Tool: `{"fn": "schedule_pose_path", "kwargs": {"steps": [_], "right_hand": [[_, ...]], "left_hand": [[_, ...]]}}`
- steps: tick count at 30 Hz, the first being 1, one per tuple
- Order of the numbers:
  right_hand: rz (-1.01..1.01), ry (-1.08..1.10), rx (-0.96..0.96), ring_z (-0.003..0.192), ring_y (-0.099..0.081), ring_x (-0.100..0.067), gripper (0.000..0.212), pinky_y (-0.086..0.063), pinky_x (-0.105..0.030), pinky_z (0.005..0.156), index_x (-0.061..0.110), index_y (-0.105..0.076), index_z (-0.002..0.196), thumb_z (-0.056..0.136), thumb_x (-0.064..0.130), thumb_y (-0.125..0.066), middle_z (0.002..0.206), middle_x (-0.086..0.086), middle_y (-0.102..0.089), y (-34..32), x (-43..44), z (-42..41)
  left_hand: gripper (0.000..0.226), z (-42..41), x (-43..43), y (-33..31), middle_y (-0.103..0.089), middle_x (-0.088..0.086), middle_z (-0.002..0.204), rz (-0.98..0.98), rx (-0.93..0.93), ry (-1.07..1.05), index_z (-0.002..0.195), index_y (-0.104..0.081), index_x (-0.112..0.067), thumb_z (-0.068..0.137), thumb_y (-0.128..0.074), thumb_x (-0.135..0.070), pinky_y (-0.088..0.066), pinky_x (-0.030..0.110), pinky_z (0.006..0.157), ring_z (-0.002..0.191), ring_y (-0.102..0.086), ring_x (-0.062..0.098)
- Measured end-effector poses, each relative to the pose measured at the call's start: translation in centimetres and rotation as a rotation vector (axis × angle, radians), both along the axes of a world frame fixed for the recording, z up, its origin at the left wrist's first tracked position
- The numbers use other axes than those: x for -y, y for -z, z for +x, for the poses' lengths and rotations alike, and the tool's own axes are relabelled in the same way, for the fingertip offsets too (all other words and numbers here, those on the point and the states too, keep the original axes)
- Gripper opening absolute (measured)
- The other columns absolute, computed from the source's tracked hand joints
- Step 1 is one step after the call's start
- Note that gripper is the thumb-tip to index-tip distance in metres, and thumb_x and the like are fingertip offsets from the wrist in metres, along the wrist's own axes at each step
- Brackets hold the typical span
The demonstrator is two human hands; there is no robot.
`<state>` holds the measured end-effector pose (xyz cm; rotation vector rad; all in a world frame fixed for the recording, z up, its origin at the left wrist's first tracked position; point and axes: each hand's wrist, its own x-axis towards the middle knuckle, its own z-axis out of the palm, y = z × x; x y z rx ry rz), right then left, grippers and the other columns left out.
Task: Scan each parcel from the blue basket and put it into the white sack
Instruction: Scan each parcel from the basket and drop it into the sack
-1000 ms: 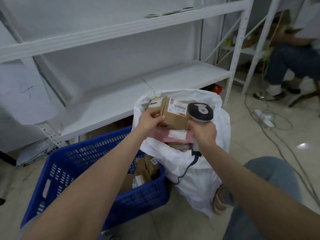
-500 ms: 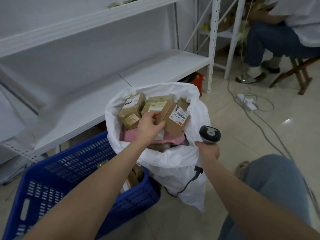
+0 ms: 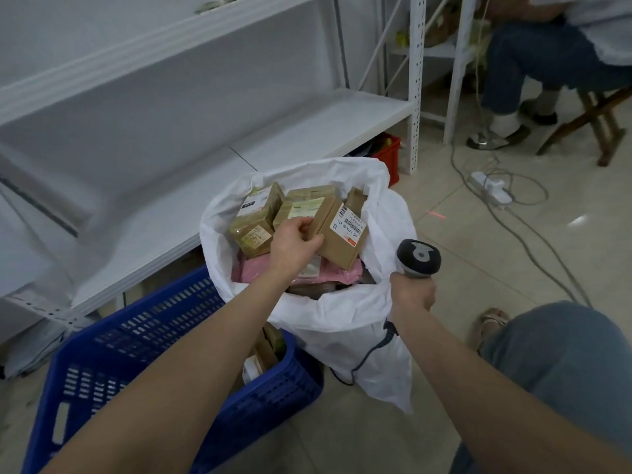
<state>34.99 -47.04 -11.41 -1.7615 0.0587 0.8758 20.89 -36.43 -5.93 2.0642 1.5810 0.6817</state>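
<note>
Head view: the left hand (image 3: 294, 244), fingers curled, pinches a stiff cardboard parcel (image 3: 342, 241) atop the heaped white sack (image 3: 342, 319). Released there, it could slide off, as the thin, crinkly wall sags. The right hand (image 3: 412, 292) grips the smooth grey scanner (image 3: 419, 258). More boxes lie in the slotted blue basket (image 3: 154, 354).

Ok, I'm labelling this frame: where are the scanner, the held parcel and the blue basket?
scanner (image 3: 420, 257), head view, its grey head.
held parcel (image 3: 337, 250), head view, its brown face.
blue basket (image 3: 113, 378), head view, its slotted wall.
</note>
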Motion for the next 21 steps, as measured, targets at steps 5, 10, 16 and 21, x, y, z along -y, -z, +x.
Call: {"fn": "schedule_pose_path", "kwargs": {"steps": [5, 10, 16, 21], "right_hand": [[0.172, 0.084, 0.009, 0.102, -0.062, -0.031, 0.034, -0.044, -0.031, 0.081, 0.008, -0.062, 0.113, 0.079, 0.008, -0.069, 0.104, -0.011, -0.065, -2.6, 2.2, 1.0], [0.308, 0.143, 0.061, 0.092, -0.057, -0.021, 0.027, -0.042, -0.03, 0.081, 0.019, -0.056, 0.101, 0.08, 0.007, -0.069, 0.096, -0.003, -0.06, -5.0, 3.5, 2.0], [0.228, 0.028, 0.135, 0.094, -0.059, -0.027, 0.026, -0.042, -0.029, 0.077, 0.007, -0.059, 0.109, 0.083, 0.004, -0.064, 0.093, -0.008, -0.059, -5.4, 3.9, 1.8], [0.172, -0.099, 0.254, 0.087, -0.058, -0.027, 0.019, -0.044, -0.031, 0.071, 0.009, -0.056, 0.097, 0.081, 0.007, -0.065, 0.102, -0.012, -0.061, -6.2, 3.2, 0.9]], "left_hand": [[0.047, 2.6, 1.4, -0.2, -0.061, 0.006, 0.116, 0.065, -0.144, 0.015, 0.126, -0.059, -0.015, 0.081, -0.063, -0.026, -0.051, 0.034, 0.089, 0.099, -0.061, 0.021], [0.046, 4.5, 2.8, -0.3, -0.059, 0.007, 0.12, 0.007, -0.187, 0.018, 0.127, -0.055, -0.018, 0.083, -0.066, -0.026, -0.05, 0.038, 0.089, 0.106, -0.058, 0.026], [0.025, 4.3, 3.5, -0.2, -0.068, 0.001, 0.118, -0.137, -0.382, 0.318, 0.111, -0.072, -0.015, 0.095, -0.053, -0.019, -0.046, 0.029, 0.088, 0.108, -0.061, 0.021], [0.034, 1.8, 2.0, -1.0, -0.067, -0.005, 0.119, -0.07, -0.297, 0.178, 0.106, -0.074, -0.024, 0.088, -0.05, -0.007, -0.05, 0.029, 0.089, 0.109, -0.061, 0.016]]}}
